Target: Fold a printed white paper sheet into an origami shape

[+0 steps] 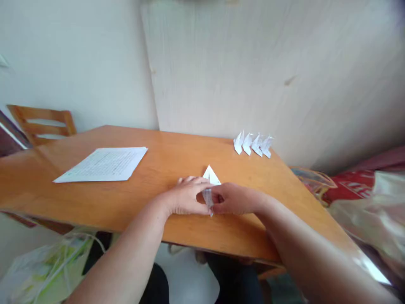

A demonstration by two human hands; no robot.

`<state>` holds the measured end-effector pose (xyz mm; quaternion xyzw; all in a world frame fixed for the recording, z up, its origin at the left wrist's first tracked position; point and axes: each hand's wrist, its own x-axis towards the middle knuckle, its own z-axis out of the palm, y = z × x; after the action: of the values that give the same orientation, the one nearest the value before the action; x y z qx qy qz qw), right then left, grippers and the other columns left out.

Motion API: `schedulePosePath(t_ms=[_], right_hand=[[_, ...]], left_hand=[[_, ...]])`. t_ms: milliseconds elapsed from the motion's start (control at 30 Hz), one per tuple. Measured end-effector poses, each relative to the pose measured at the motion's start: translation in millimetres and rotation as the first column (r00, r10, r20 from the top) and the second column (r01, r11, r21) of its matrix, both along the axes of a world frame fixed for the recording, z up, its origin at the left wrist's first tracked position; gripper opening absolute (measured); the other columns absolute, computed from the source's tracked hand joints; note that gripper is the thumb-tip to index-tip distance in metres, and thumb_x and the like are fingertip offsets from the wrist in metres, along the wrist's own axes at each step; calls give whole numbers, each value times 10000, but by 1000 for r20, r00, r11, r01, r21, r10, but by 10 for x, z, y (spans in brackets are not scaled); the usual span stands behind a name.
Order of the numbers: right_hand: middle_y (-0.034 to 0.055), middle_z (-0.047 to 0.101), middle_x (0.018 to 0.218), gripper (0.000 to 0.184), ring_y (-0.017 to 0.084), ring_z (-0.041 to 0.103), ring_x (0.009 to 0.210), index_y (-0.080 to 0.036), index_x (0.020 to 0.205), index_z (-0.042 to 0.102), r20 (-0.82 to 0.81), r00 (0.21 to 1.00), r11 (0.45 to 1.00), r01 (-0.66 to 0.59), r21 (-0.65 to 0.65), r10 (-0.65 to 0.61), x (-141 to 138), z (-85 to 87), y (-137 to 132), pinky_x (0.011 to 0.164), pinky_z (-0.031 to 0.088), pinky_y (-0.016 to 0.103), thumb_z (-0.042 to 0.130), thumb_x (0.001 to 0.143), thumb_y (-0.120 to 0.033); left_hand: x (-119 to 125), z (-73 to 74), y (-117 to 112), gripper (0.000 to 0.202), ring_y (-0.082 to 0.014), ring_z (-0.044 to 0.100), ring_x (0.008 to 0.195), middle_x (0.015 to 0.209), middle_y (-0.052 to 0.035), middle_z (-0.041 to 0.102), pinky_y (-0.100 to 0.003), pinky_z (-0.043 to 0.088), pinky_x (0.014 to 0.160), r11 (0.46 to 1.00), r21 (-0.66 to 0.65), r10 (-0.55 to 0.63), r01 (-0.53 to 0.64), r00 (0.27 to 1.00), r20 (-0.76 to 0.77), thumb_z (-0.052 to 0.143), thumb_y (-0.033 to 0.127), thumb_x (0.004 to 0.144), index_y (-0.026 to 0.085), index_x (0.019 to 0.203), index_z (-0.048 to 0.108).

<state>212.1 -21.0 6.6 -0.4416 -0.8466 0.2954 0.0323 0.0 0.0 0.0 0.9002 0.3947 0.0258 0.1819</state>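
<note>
A small folded piece of paper [211, 175], white with print on it, lies on the wooden table in front of me, its pointed tip facing the wall. From the left, my left hand [190, 196] holds its near part, thumb and fingers bent around its edge. My right hand [232, 198] is closed on the same paper from the right, its fingertips pinching the lower right edge. Both hands meet at the paper's near end, and they cover part of the folds.
Several folded paper pieces [252, 144] stand in a row at the table's far right. A stack of printed sheets [103, 164] lies on the left of the table [177, 147]. A wooden chair [44, 122] is at the far left; bags [363, 202] sit beyond the right edge.
</note>
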Motion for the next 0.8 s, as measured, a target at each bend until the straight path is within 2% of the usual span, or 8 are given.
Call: schedulePosePath(t_ms=[100, 233, 400, 600, 800], right_hand=[[-45, 543, 707, 93, 115, 466, 638, -202, 801, 547, -3, 1000, 1000, 7, -8, -7, -9, 7, -2, 561, 296, 258, 610, 804, -271], [-39, 561, 713, 88, 118, 479, 638, -199, 823, 565, -3, 1000, 1000, 20, 4, -20, -15, -10, 6, 569, 303, 259, 622, 800, -263], [-34, 575, 716, 102, 123, 495, 642, -198, 831, 579, -4, 1000, 999, 7, 32, -7, -25, -26, 14, 562, 305, 259, 631, 807, -283], [-22, 603, 737, 153, 125, 500, 648, -196, 814, 571, 51, 998, 998, 37, 49, -40, -37, -7, -7, 561, 301, 264, 662, 797, -317], [-1, 665, 818, 239, 142, 541, 679, -200, 884, 621, 83, 996, 999, 26, 34, -29, -46, 41, -48, 580, 324, 274, 714, 767, -387]], left_hand=[[-2, -7, 5, 726, -325, 344, 1436, 1611, 34, 393, -518, 271, 1150, 1000, 6, 4, -4, 1000, 4, 599, 626, 811, 398, 1483, 446], [4, -45, 28, 599, -306, 363, 1428, 1598, 41, 413, -514, 291, 1133, 1000, 27, 14, -14, 1000, 12, 535, 533, 872, 407, 1455, 477], [8, -102, 55, 568, -309, 387, 1410, 1579, 44, 438, -513, 323, 1102, 998, 55, 6, -8, 999, 34, 565, 513, 856, 438, 1416, 506], [20, -109, 34, 590, -313, 402, 1392, 1558, 41, 468, -506, 333, 1094, 997, 78, 23, -26, 999, 44, 591, 509, 835, 403, 1411, 514], [32, -117, 11, 571, -305, 418, 1377, 1531, 40, 501, -494, 331, 1093, 995, 93, 26, -32, 998, 64, 594, 464, 835, 394, 1397, 525]])
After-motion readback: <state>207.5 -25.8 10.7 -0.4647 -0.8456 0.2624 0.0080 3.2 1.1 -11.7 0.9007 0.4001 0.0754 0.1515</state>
